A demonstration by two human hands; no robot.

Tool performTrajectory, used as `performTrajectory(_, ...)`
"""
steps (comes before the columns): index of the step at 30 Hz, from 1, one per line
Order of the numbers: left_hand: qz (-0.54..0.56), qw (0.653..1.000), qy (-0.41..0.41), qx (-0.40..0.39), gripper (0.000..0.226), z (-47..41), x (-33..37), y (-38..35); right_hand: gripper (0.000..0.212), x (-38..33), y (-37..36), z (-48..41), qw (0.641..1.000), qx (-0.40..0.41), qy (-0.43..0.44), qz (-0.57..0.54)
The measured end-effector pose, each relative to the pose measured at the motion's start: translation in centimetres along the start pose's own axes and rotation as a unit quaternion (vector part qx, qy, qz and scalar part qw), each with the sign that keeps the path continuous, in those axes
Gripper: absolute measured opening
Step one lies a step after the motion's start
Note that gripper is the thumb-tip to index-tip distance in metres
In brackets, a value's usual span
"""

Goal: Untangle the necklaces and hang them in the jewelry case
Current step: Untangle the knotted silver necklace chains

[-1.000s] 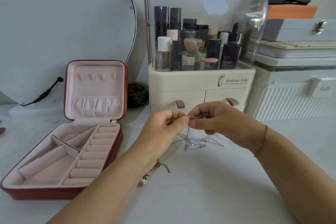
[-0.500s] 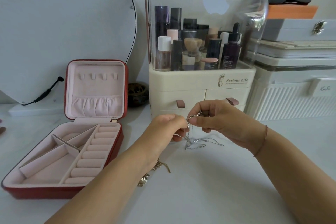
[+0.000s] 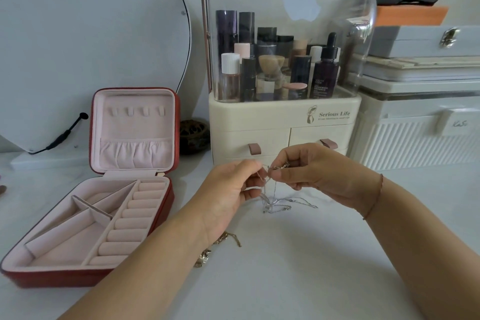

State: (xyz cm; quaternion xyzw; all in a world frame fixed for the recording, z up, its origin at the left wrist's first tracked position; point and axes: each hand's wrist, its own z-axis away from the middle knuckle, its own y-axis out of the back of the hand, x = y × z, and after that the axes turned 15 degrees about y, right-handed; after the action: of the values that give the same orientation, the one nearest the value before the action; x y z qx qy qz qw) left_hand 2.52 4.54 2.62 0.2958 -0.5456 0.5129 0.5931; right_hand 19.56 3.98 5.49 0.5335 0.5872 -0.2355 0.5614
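1. Across the white counter [image 3: 311, 267], toward its back, stands a cream plastic cosmetics organiser with a clear domed lid [image 3: 283, 122]. It has no part in this job.
2. To its left sits the red square jewelry case with pink lining [image 3: 135, 127], open, with its lid upright. The four small pink hooks [image 3: 137, 111] in the lid are bare, so nothing has been hung yet.
3. Both hands meet just in front of the organiser's drawers, raised off the counter. The left hand [image 3: 228, 189] has its fingers pinched on one fine strand. The right hand [image 3: 317, 176] has thumb and forefinger clamped on the knotted part, near what looks like a clasp.
4. The tangled thin silver necklaces [image 3: 275, 202] hang from both grips, with their lower loops resting on the counter between the wrists.
5. A gold chain necklace [image 3: 226, 239] lies on the counter beside the case, partly hidden under the left forearm, with no fingers on it.
6. The step in hand looks like untangling, and the task seems to be at an early stage. The next move probably calls for easing one strand loose through the knot with small, slack pulls, since tugging could tighten the knot or snap a link.
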Motion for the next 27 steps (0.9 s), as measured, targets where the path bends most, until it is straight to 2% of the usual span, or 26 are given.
performTrajectory(5,-0.018,0.999,-0.035,0.006,0.024,-0.1,-0.1,0.5,0.002,0.0,0.2,-0.1,0.999,0.033,-0.001,-0.018)
performTrajectory(11,-0.001,0.999,-0.04,0.004,0.013,0.0,0.0,0.6,0.005,0.3,0.2,-0.1,0.997,0.056,0.004,-0.055)
performTrajectory(18,-0.041,0.998,-0.019,0.052,0.009,-0.2,-0.2,0.9,0.007,0.3,1.0,-0.4,0.969,0.106,0.028,-0.221)
performTrajectory(24,0.016,0.997,-0.033,0.073,0.015,-0.3,0.2,1.3,0.01,-0.4,1.4,-0.3,0.938,0.144,0.051,-0.311)
performTrajectory(27,0.071,0.994,-0.036,0.08,0.018,-0.3,0.6,1.5,0.012,-0.6,1.5,-0.3,0.936,0.188,0.032,-0.295)
